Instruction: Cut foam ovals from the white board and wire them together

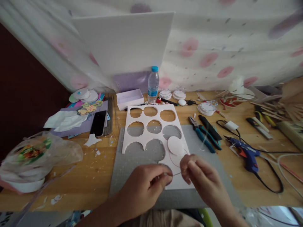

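My left hand (151,181) is closed in a pinch, with the fingertips on one end of a thin dark strand (176,174), a wire or thread; I cannot tell which. Closed around the strand's other side is my right hand (201,176), just above the lower right part of a white foam board (155,117) cut with round holes. Beyond the right fingers lies a white foam disc (175,145), overlapping a second pale disc on the board. A thin red line curves around them. A grey cutting mat (203,165) lies under the board.
Pliers (201,134), a black-handled tool (209,127) and a blue glue gun (247,154) with its cord lie to the right. Behind the board stand a water bottle (153,85), a white box (130,98) and stacked discs (207,108). A phone (98,123) and plastic bag (59,154) are left.
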Tool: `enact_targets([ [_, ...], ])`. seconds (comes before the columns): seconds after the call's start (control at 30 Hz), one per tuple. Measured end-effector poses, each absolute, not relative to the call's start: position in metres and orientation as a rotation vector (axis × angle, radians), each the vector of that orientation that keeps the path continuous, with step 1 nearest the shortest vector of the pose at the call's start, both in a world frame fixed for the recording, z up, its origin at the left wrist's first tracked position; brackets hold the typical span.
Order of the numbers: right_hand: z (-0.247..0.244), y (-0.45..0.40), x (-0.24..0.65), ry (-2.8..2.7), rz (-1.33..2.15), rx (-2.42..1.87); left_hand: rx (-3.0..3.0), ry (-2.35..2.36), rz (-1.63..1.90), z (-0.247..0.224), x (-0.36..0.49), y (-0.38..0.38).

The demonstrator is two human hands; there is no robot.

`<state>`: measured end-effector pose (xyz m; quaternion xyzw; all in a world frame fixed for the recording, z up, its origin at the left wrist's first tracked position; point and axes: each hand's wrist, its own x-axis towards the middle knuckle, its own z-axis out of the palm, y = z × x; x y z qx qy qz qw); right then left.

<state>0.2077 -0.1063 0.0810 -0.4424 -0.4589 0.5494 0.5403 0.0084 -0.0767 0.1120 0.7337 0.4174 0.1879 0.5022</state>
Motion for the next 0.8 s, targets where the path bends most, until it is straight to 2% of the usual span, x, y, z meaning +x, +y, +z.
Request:
enact_targets([
  [0.23, 0.102, -0.11, 0.287, -0.566, 0.845, -1.121, 1.852, 1.591, 0.946, 0.112, -0.06, -0.026],
  [0.37, 0.111, -0.116, 0.32, -0.341, 0.672, -1.173, 1.715, 1.594, 1.049, 0.089, -0.079, 0.013],
  [0.57, 0.107, -0.106, 0.348, -0.325, 0.652, -1.08, 1.756, 1.505, 1.223, 0.055, -0.047, 0.076],
  [0.8, 0.099, -0.106, 0.345, -0.3, 0.731, -1.155, 1.783, 1.538, 1.357, 0.06, 0.033, 0.2],
])
